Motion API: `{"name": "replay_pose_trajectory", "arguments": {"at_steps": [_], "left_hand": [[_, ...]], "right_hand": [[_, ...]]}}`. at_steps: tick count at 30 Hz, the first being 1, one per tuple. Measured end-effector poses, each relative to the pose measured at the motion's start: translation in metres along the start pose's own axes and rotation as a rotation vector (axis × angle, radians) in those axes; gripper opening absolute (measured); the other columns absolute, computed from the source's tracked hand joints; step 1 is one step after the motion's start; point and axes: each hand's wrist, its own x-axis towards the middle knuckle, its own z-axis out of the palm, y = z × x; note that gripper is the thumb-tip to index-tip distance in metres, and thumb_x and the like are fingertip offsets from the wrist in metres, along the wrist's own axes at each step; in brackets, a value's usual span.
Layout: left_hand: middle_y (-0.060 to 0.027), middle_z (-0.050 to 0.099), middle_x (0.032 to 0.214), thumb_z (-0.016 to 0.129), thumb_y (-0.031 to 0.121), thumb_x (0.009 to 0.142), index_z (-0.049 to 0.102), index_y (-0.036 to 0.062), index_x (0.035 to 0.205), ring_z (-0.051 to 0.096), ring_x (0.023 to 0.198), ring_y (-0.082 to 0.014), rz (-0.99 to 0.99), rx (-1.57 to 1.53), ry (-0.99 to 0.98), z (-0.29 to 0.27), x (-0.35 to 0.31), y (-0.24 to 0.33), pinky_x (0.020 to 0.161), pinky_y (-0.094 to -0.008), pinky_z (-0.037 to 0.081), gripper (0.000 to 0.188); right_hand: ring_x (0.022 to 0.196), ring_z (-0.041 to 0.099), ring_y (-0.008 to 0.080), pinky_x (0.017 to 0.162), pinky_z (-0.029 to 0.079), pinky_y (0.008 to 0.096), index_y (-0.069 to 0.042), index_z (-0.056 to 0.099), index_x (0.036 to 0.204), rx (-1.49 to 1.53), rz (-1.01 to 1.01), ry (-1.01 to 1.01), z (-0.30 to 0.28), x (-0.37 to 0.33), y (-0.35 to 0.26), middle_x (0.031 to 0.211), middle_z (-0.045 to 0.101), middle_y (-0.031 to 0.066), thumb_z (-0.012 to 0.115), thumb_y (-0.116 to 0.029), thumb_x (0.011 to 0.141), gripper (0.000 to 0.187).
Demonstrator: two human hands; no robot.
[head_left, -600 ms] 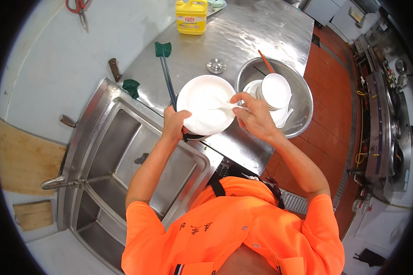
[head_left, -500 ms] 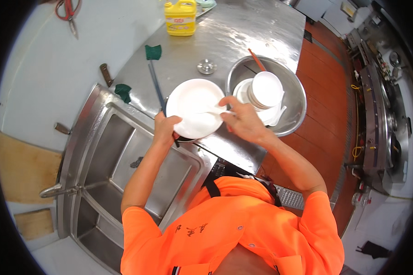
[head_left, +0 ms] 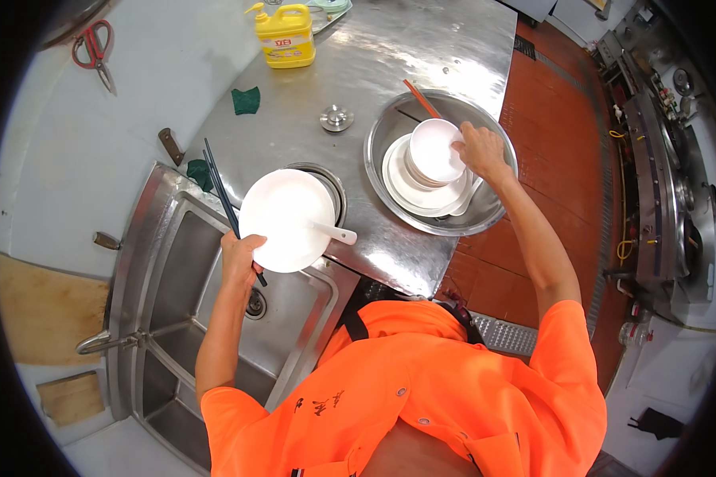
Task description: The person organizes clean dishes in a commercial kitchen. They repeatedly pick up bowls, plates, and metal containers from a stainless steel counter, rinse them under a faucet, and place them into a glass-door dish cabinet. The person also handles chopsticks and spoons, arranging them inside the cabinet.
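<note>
My left hand [head_left: 240, 258] grips a round white plate [head_left: 282, 211] by its near left edge, thumb on top, and holds dark chopsticks [head_left: 223, 187] beside it. A white spoon [head_left: 338, 232] rests on the plate, its handle sticking out past the right rim. Partly hidden under the plate is a round metal pot or bowl [head_left: 334, 184]. My right hand [head_left: 481, 153] pinches the right rim of a small white bowl [head_left: 435, 147]. That bowl tops a stack standing on white plates [head_left: 406, 191] inside a large steel basin [head_left: 378, 143]. Red-orange chopsticks [head_left: 422, 98] lean on the basin's far rim.
A steel sink [head_left: 215, 262] with a faucet [head_left: 107, 343] lies at the left. On the steel table [head_left: 406, 40] are a yellow jug with a pump [head_left: 285, 38], a metal lid-like disc [head_left: 336, 118] and a green scouring pad [head_left: 246, 101]. Scissors [head_left: 95, 56] are at the upper left.
My right hand has let go of the spoon and moved right to the small bowl in the basin. The plate and chopsticks in my left hand have shifted left; the sink drain now shows.
</note>
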Motion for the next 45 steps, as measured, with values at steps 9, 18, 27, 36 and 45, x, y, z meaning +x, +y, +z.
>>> {"name": "replay_pose_trajectory", "arguments": {"at_steps": [9,18,27,36,45], "left_hand": [[-0.0116,0.058,0.064,0.058,0.003,0.066,0.054,-0.0085,0.086,0.048,0.037,-0.0125,0.002,-0.022,0.035,0.004,-0.018,-0.008,0.027,-0.0226,0.03,0.023],[-0.0102,0.057,0.06,0.057,0.003,0.068,0.057,-0.008,0.08,0.044,0.035,-0.0108,-0.031,0.087,-0.033,0.03,-0.038,-0.008,0.028,-0.0234,0.029,0.017],[-0.0094,0.057,0.06,0.057,0.001,0.068,0.058,-0.0081,0.081,0.043,0.034,-0.0114,-0.089,0.096,-0.085,0.046,-0.063,-0.014,0.028,-0.0238,0.028,0.016],[-0.0103,0.058,0.059,0.057,0.002,0.068,0.059,-0.0079,0.081,0.044,0.034,-0.0107,-0.059,0.03,0.052,0.016,-0.096,-0.036,0.029,-0.023,0.03,0.016],[-0.0096,0.057,0.059,0.059,0.004,0.067,0.059,-0.0088,0.081,0.045,0.036,-0.011,-0.081,0.014,0.083,0.018,-0.115,-0.034,0.031,-0.0234,0.03,0.019]], "right_hand": [[0.065,0.061,0.041,0.063,0.046,0.0506,-0.001,0.047,0.087,0.105,-0.043,0.003,0.001,0.001,0.013,0.068,0.061,0.0237,0.053,-0.012,0.081,0.013],[0.053,0.059,0.0165,0.045,0.047,0.0308,0.006,0.055,0.085,1.051,0.083,-0.093,-0.071,-0.011,-0.023,0.066,0.058,0.0124,0.052,-0.011,0.079,0.018],[0.047,0.052,0.0118,0.042,0.037,0.0276,-0.001,0.05,0.084,0.89,-0.378,-0.028,-0.076,-0.036,-0.113,0.054,0.053,0.0083,0.053,-0.011,0.084,0.011],[0.035,0.037,0.006,0.032,0.024,0.0217,0.001,0.055,0.079,1.831,0.181,-0.594,-0.083,0.004,-0.021,0.057,0.049,0.0011,0.056,-0.009,0.079,0.011],[0.033,0.027,0.0054,0.033,0.019,0.0209,-0.002,0.048,0.074,2.111,0.501,-0.593,-0.075,0.008,0.018,0.05,0.036,-0.0025,0.048,-0.007,0.084,0.011]]}}
